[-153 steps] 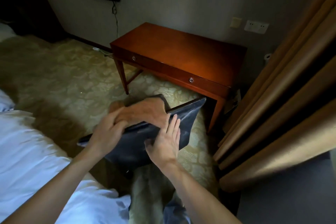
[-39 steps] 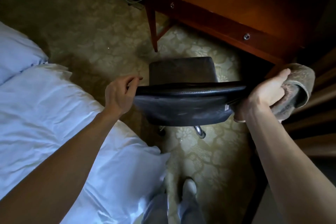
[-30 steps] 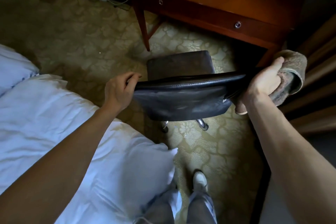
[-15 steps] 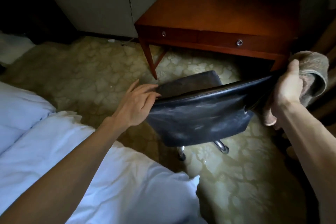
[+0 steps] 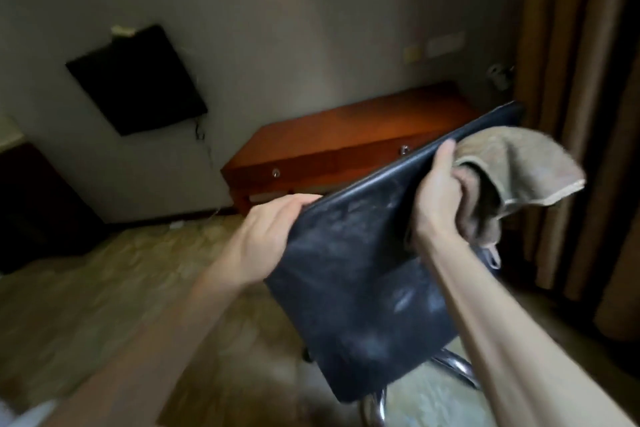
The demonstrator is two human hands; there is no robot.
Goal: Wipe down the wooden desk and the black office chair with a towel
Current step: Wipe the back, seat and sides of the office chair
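Note:
The black office chair point(image 5: 360, 288) stands right in front of me, its scuffed backrest facing me and tilted. My left hand point(image 5: 273, 232) grips the backrest's upper left edge. My right hand point(image 5: 438, 194) holds the top edge of the backrest further right and also grips the brown towel point(image 5: 519, 170), which hangs bunched behind the hand. The wooden desk point(image 5: 346, 142) with two drawer knobs stands against the wall beyond the chair, partly hidden by the backrest.
Brown curtains point(image 5: 581, 80) hang at the right, close to the chair. A dark screen point(image 5: 138, 80) is mounted on the wall at the left, and wall sockets point(image 5: 433, 47) sit above the desk. Patterned carpet point(image 5: 121, 288) lies to the left. The chair's chrome base point(image 5: 453, 367) shows below.
The view has swung upward and the bed has dropped out of sight. The chair's backrest is tilted up to the right. My left hand now grips its edge, and my right hand sits further in along the top.

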